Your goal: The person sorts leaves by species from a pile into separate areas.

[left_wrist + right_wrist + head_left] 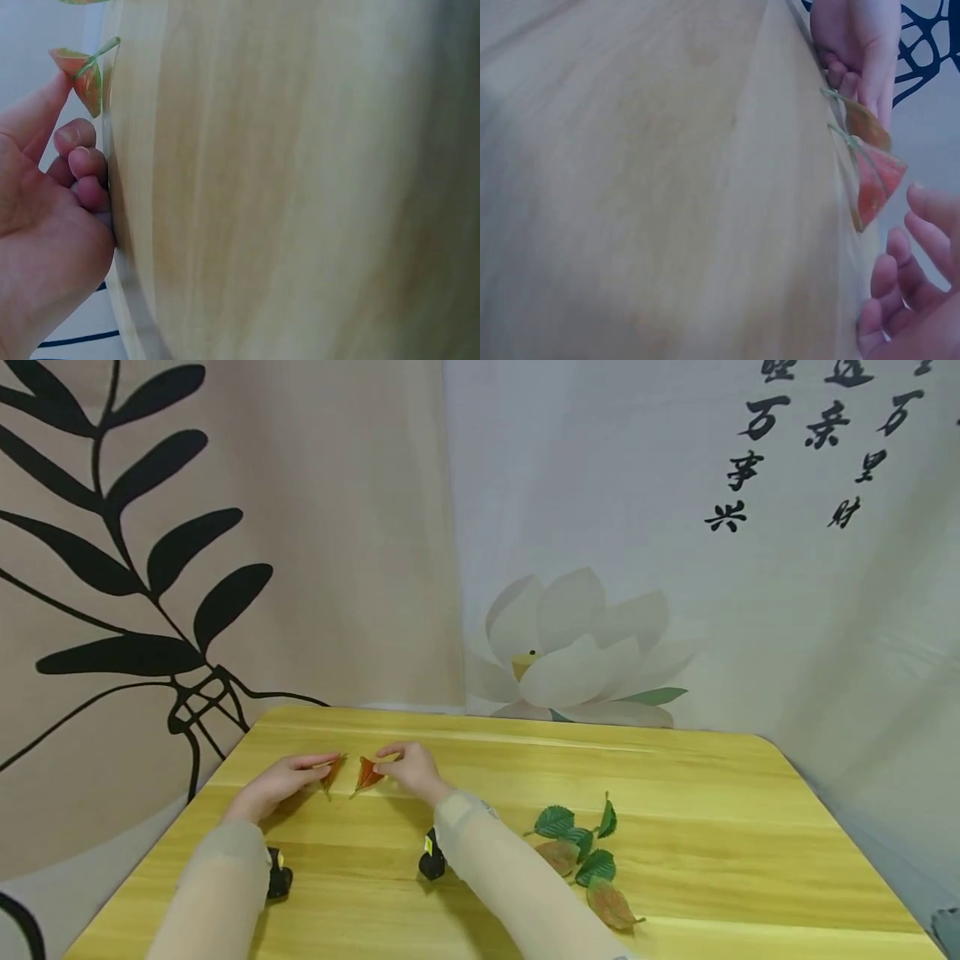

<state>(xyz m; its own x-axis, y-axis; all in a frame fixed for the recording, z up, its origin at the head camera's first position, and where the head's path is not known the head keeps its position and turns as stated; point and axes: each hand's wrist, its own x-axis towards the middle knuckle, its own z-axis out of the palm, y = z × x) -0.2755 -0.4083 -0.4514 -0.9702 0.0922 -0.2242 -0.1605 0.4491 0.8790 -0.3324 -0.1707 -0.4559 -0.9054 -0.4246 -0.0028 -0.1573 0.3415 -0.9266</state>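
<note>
My left hand (281,783) pinches a folded orange-red leaf (333,773) between thumb and forefinger, near the table's back left. In the left wrist view that leaf (90,84) shows a green stem touching the wood, and the other fingers are curled below it. A second red leaf (366,775) stands folded on the table just right of the first. My right hand (414,770) is beside it; in the right wrist view its relaxed fingers (900,274) are spread, with a small gap to the red leaf (877,180).
On the yellow wooden table (720,827), right of my right forearm, lies a loose group of green leaves (596,867) and brownish-red leaves (611,903). A printed curtain (360,543) hangs behind the table's back edge. Black wrist devices (432,857) sit under both wrists.
</note>
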